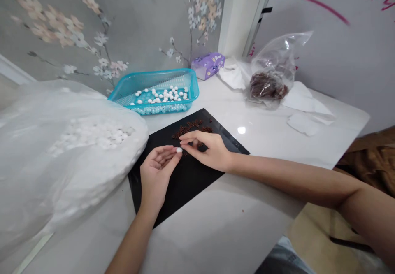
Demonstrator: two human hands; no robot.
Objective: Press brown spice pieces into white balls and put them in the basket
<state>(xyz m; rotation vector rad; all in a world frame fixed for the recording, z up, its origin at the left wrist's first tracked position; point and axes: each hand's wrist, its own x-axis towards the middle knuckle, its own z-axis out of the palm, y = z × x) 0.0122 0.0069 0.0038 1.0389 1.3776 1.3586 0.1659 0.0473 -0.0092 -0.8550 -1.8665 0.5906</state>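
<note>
Over a black mat [185, 187], my left hand [157, 169] pinches a small white ball [179, 149] between thumb and fingertips. My right hand [210, 150] comes in from the right, its thumb and fingers drawn together just beside the ball. Whatever those right fingertips may hold is too small to make out. Behind my right hand, small dark red-brown pieces [188, 129] lie scattered on the mat, partly covered by the hand.
A large clear bag [92, 163] of white balls bulges at the left, against the mat. Behind stands a blue plastic basket [123, 85] with several white balls. A purple tissue pack [210, 65], white paper [236, 74] and a clear bag of red-brown material [268, 85] are farther back on the white table [271, 142].
</note>
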